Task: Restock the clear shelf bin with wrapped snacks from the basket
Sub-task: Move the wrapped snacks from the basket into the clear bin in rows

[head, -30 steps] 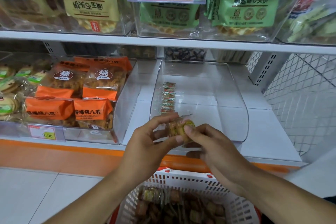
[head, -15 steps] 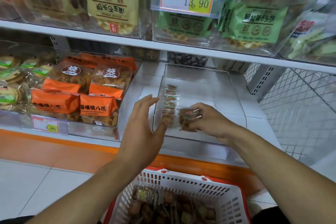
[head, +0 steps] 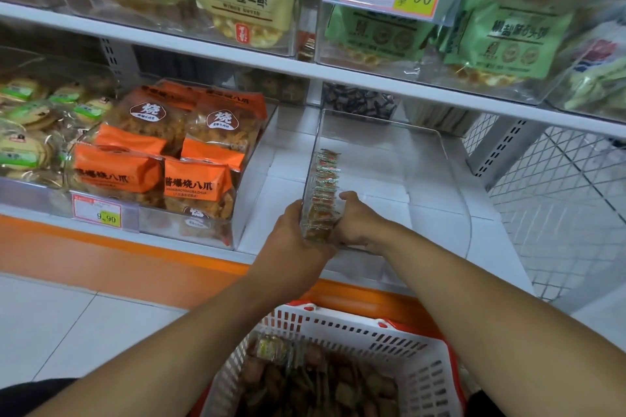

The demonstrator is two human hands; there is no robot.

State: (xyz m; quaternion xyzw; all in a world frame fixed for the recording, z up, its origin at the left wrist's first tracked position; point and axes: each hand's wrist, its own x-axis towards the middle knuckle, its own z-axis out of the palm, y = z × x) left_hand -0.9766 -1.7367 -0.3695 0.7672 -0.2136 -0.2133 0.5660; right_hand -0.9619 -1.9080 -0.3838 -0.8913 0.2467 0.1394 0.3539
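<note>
At the front left corner of the clear bin (head: 423,159), a row of small wrapped snacks (head: 325,186) stands on edge against the left wall, running from the front toward the back. The right hand (head: 355,220) is inside the bin just beside the near end of that row, fingers curled against the front snacks; whether it pinches one I cannot tell. The left hand (head: 298,237) is outside the bin, its straight fingers pressed flat on the left wall opposite the right hand. To the right of the row the bin floor is bare up to the curved right wall. Below the shelf edge, the white basket (head: 399,338) holds more wrapped snacks. Orange packets (head: 189,152) fill the neighbouring bin to the left.
</note>
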